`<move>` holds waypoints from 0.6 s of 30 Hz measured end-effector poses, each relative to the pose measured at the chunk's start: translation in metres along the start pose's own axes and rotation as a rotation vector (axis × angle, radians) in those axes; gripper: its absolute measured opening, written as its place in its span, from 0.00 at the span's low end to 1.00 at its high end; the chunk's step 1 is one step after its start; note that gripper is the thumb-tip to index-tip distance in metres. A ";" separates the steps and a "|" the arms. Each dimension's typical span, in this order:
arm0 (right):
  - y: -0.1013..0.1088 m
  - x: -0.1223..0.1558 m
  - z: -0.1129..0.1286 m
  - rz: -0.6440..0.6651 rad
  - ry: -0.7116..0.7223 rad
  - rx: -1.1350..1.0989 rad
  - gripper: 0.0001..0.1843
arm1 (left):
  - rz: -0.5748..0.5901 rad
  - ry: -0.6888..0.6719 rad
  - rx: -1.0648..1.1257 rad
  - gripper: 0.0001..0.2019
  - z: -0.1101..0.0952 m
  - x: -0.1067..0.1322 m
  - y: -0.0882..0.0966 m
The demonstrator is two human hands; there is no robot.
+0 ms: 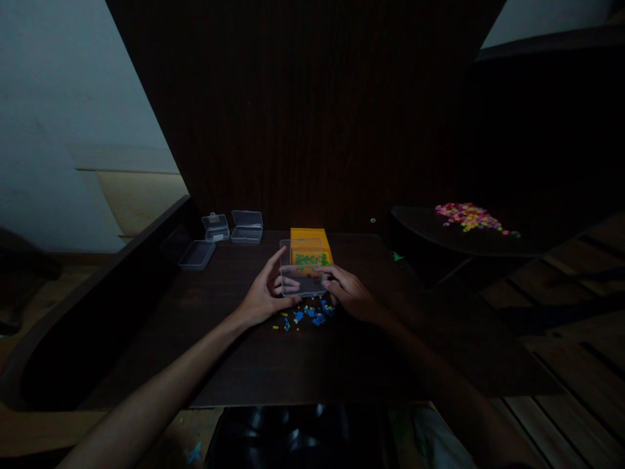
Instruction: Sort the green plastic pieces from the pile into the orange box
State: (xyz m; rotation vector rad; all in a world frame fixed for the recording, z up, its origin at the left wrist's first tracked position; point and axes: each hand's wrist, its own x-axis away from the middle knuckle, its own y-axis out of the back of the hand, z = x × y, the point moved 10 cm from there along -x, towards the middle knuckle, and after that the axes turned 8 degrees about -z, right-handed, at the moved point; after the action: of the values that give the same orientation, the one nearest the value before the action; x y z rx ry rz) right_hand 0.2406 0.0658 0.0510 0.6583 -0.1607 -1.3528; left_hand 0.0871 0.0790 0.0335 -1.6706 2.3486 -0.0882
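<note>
Between my two hands is a clear plastic box (pixel 303 281) with its lid raised, held above the dark table. My left hand (pixel 266 290) grips the box's left side, thumb along the bottom front and a finger up beside the lid. At the right side, my right hand (pixel 349 292) closes its fingers on the box's edge. Just below the box lie small blue and yellow pieces (pixel 310 314), loose on the table. Behind it stands a yellow tray (pixel 308 234) with green pieces (pixel 306 260) in it, partly seen through the clear plastic.
Several clear plastic boxes stand at the back left, among them an open one (pixel 247 234) and a flat one (pixel 197 255). A pile of pink, red and yellow pieces (pixel 469 216) lies on a dark curved ledge (pixel 420 225) at the right. A dark panel rises behind the table (pixel 234 384).
</note>
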 end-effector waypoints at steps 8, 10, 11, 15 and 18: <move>0.006 -0.003 -0.012 -0.010 0.043 0.173 0.10 | -0.061 -0.058 0.012 0.55 -0.004 -0.006 0.011; -0.005 0.000 -0.015 0.097 0.045 0.250 0.09 | -0.073 -0.062 0.014 0.55 -0.003 -0.006 0.013; -0.010 0.002 -0.016 0.138 0.050 0.282 0.10 | -0.077 -0.060 0.014 0.55 -0.003 -0.007 0.014; -0.024 0.007 -0.019 0.240 0.106 0.389 0.11 | -0.084 -0.057 0.009 0.55 -0.001 -0.007 0.015; -0.026 0.008 -0.023 0.267 0.109 0.429 0.12 | -0.081 -0.051 0.004 0.55 -0.001 -0.006 0.014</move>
State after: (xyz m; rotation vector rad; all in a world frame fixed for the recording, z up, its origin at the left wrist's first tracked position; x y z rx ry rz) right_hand 0.2309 0.0640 0.0168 1.0289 -0.4429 -1.0276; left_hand 0.0764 0.0895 0.0326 -1.7451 2.2427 -0.0641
